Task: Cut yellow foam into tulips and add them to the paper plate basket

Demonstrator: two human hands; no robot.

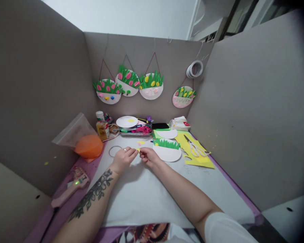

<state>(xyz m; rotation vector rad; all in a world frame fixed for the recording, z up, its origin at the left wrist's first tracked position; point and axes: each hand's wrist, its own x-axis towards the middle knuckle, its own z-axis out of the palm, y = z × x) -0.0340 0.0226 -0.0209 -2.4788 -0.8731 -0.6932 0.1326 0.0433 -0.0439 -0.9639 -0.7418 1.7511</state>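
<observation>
My left hand [124,158] and my right hand [149,156] meet over the white table cover [134,199]. Their fingertips pinch a small yellow paper piece [138,150], whose exact shape is mostly hidden. Just beyond the fingers lie a few pink and yellow paper scraps [141,143]. Right of my right hand rests a cut white paper plate [167,156] with a strip of green paper grass [168,144] along its top. A thin ring [109,152] lies flat beside my left hand.
White-handled scissors [196,148] lie on yellow paper [201,162] at right. A pink glue gun [71,190], a bag of orange material [88,145] and a glue bottle [102,128] stand left. Behind are a supply tray [135,133] and a phone [160,126]; finished plate baskets [152,92] hang above.
</observation>
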